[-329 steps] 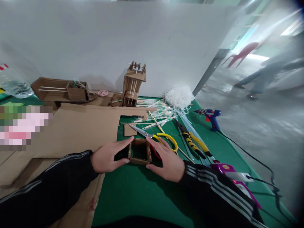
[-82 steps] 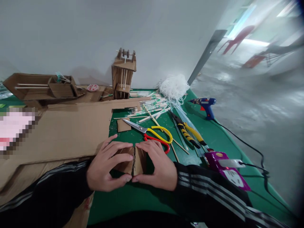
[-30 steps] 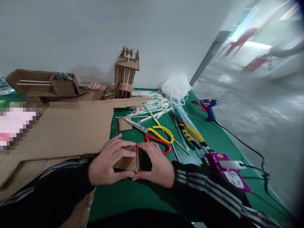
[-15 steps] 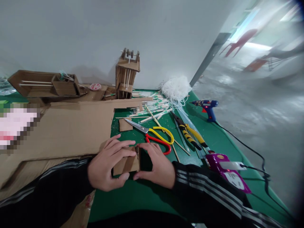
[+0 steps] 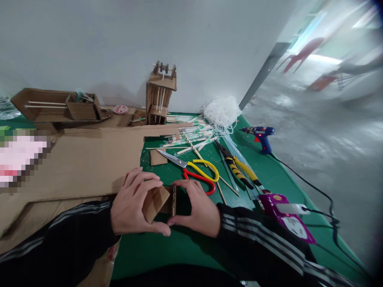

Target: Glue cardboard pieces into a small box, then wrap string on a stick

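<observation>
A small cardboard piece [image 5: 156, 202] is tilted up between the fingers and thumb of my left hand [image 5: 133, 205]. Just right of it, my right hand [image 5: 199, 209] grips an upright cardboard wall [image 5: 174, 201] by its ends, forefinger at the far end and thumb at the near one. Between the two pieces, more cardboard shows low down, partly hidden. Beyond my hands lie scissors [image 5: 179, 161] with one yellow and one red handle, their blades over a small cardboard square [image 5: 158, 157].
A large cardboard sheet [image 5: 98, 159] covers the left. Behind stand a cardboard tower [image 5: 161, 95] and box [image 5: 50, 105]. Wooden sticks [image 5: 191, 135], white strands [image 5: 223, 113], pliers [image 5: 236, 165], a glue gun [image 5: 261, 135] and a purple power socket [image 5: 287, 215] lie rightward.
The small cardboard piece, which lay flatter against the upright wall, has tipped up and left with my left hand's fingers. My right hand has hardly moved.
</observation>
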A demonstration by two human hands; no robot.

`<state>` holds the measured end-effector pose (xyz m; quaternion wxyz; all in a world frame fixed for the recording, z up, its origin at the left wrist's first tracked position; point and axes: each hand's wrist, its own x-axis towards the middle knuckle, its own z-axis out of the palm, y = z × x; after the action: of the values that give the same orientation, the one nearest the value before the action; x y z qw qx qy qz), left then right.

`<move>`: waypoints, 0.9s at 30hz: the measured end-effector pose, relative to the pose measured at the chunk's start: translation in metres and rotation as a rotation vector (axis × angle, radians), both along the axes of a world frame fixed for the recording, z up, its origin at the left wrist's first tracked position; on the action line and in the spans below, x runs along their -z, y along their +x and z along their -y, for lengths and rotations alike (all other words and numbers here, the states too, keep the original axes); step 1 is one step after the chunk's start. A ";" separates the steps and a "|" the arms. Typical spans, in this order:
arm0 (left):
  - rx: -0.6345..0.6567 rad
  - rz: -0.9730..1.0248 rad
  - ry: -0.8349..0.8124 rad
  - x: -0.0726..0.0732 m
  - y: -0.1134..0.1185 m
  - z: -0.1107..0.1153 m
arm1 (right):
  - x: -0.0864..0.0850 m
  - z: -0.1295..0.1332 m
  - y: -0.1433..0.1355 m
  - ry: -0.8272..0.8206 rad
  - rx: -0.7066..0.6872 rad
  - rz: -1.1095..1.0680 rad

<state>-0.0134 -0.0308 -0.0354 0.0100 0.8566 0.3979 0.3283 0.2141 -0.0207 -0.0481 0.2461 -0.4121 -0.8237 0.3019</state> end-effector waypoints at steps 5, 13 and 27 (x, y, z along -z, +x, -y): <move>0.045 0.138 0.045 0.005 -0.004 -0.005 | 0.000 0.000 -0.001 -0.007 0.001 0.001; -0.015 0.078 -0.095 0.008 -0.006 -0.002 | 0.003 -0.001 0.001 -0.013 0.009 0.012; 0.180 0.060 -0.492 -0.017 -0.015 -0.002 | 0.002 0.000 0.001 -0.030 0.017 0.033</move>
<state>-0.0280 -0.0285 -0.0182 0.2589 0.8502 0.3874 0.2451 0.2151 -0.0206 -0.0500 0.2290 -0.4276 -0.8195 0.3052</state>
